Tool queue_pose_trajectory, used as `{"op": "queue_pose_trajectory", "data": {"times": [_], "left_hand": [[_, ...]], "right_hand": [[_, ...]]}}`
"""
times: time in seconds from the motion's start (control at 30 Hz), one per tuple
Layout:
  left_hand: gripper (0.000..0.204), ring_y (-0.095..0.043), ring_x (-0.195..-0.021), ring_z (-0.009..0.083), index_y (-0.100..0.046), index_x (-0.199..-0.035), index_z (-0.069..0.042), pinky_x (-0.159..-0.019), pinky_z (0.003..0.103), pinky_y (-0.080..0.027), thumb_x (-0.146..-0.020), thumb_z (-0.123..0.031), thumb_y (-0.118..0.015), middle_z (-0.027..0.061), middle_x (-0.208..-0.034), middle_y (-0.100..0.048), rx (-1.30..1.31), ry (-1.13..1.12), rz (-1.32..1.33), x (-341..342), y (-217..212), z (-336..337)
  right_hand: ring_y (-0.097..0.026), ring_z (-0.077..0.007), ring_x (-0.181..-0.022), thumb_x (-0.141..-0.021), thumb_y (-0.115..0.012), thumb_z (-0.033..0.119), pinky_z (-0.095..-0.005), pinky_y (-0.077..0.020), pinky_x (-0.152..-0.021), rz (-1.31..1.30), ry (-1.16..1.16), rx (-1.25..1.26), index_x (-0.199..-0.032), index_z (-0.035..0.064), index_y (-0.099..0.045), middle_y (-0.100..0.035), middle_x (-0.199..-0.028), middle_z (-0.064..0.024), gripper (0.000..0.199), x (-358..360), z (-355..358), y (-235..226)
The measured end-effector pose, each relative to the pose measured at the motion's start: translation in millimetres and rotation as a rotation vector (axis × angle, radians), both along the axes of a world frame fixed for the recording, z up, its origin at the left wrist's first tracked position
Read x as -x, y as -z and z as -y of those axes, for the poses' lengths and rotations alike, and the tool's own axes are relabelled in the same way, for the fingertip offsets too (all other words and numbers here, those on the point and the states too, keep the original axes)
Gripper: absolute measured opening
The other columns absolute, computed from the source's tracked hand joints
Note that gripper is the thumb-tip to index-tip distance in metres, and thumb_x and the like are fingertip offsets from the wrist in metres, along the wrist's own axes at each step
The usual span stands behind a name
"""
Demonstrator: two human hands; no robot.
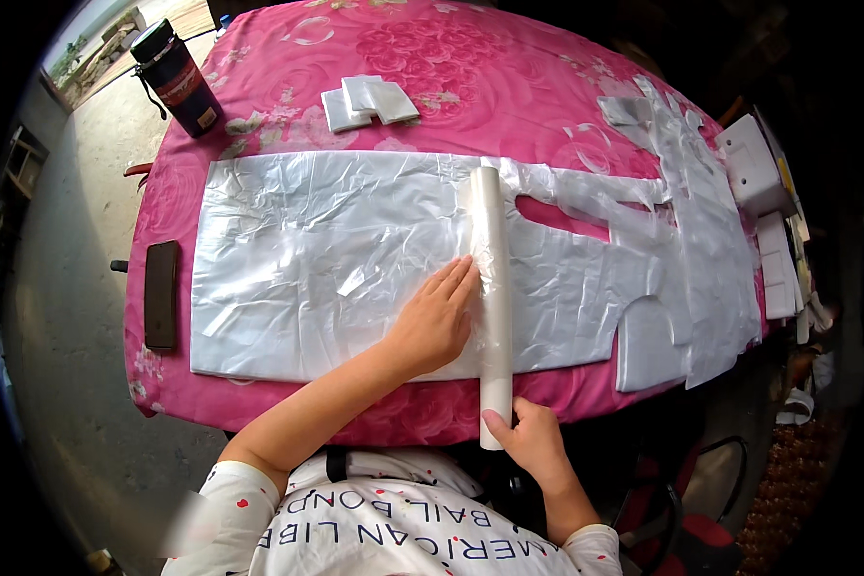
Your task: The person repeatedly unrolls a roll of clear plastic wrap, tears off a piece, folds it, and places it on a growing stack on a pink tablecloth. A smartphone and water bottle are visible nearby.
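A long pale roll of plastic film lies across a flat stack of white plastic bags, pointing away from me. Its near end sticks out past the table edge, where my right hand is closed around it, thumb on top. My left hand rests flat on the bags left of the roll, fingers stretched out and their tips against its side. Handle cut-outs show at the right of the stack, partly over more crumpled white bags.
A pink flowered cloth covers the table. Small folded white packets lie at the far side. A dark flask stands at the far left, and a dark phone lies near the left edge. White boxes stand along the right.
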State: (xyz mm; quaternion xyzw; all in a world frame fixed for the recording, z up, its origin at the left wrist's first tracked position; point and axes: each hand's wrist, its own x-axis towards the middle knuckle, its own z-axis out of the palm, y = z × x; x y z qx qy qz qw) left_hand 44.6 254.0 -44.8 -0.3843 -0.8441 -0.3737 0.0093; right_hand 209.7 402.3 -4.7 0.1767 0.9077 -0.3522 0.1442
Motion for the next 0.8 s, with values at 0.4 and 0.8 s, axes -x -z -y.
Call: {"op": "queue_pose_trajectory", "data": {"times": [0.4,0.8], "left_hand": [[0.06,-0.029,-0.132,0.0402,-0.032,-0.132,0.013,-0.11,0.046,-0.02,-0.084,-0.023,-0.038,0.0293,-0.14,-0.031,0.253,-0.069,-0.2,-10,18,-14],[0.058,-0.028,-0.133,0.0381,-0.033,-0.132,0.013,-0.111,0.045,-0.019,-0.084,-0.018,-0.039,0.0276,-0.14,-0.031,0.242,-0.082,-0.15,-11,15,-13]], "right_hand": [[-0.059,-0.0095,-0.074,-0.09,-0.059,0.032,-0.0245,-0.0482,-0.067,-0.409,0.102,0.381,-0.111,-0.0072,-0.057,-0.065,-0.085,-0.0084,0.044,152,-34,19],[-0.051,-0.0283,-0.115,-0.099,-0.029,0.028,-0.0442,-0.0413,-0.095,-0.966,0.561,1.656,-0.119,0.001,-0.044,-0.053,-0.124,-0.0129,0.037,266,-170,-7]]}}
